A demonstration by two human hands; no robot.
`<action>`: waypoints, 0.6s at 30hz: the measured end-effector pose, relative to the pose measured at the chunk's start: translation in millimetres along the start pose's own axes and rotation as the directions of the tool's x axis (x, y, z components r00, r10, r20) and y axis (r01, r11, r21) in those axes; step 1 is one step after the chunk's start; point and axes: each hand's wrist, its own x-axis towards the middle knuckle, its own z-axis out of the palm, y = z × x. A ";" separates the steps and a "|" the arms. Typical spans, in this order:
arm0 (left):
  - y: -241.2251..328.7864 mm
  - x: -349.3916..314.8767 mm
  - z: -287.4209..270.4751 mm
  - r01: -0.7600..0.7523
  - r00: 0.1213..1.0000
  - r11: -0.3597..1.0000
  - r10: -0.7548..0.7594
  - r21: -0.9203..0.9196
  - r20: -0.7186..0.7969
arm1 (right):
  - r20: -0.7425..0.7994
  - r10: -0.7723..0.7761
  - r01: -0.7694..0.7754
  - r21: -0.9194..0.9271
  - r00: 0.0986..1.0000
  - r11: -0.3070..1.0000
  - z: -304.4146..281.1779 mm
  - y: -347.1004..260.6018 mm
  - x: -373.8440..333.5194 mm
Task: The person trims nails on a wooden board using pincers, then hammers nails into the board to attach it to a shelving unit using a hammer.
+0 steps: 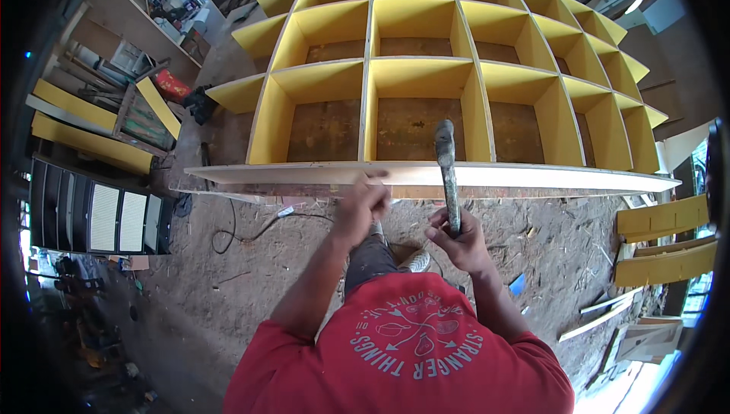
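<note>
My right hand [461, 241] is closed round the lower handle of a hammer [449, 182], whose worn metal head points up and away from me, over the lattice. To its left, my left hand [360, 210] reaches the front face of a long pale board [525, 176]. Its fingers are pressed together at the board, and whatever they may pinch is too small to make out. Behind the board stands a large lattice of yellow panels [423, 73] forming open square compartments. The board runs along the lattice's near side.
The lattice lies on a brown worktable [312, 136]. Litter covers the dirt floor [251, 307], with a black cable [243, 235] across it. Loose yellow panels [661, 220] lie at right and left. A dark slatted cabinet [103, 216] stands left. Thin wood strips [601, 315] lie lower right.
</note>
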 end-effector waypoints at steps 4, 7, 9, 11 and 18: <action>-40.9 -37.6 21.8 0.156 0.922 0.987 -0.131 -0.040 0.365 | -0.033 -0.139 0.141 0.056 0.990 0.988 9.3 6.6 6.4; -48.2 -44.9 20.8 0.234 0.869 0.964 -0.150 -0.124 0.472 | 0.078 -0.118 0.111 0.094 0.990 0.989 8.9 17.0 4.9; -44.5 -49.2 19.5 0.267 0.858 0.950 -0.158 -0.160 0.489 | 0.193 -0.029 -0.006 0.176 0.981 0.984 8.3 12.9 2.7; -34.4 -53.5 18.9 0.295 0.842 0.948 -0.196 -0.124 0.503 | 0.218 0.080 -0.100 0.082 0.973 0.992 6.7 -10.3 0.1; -59.9 -54.4 4.0 0.321 0.788 0.933 -0.167 -0.165 0.593 | 0.281 0.008 -0.005 -0.014 0.960 1.000 3.0 9.6 -2.7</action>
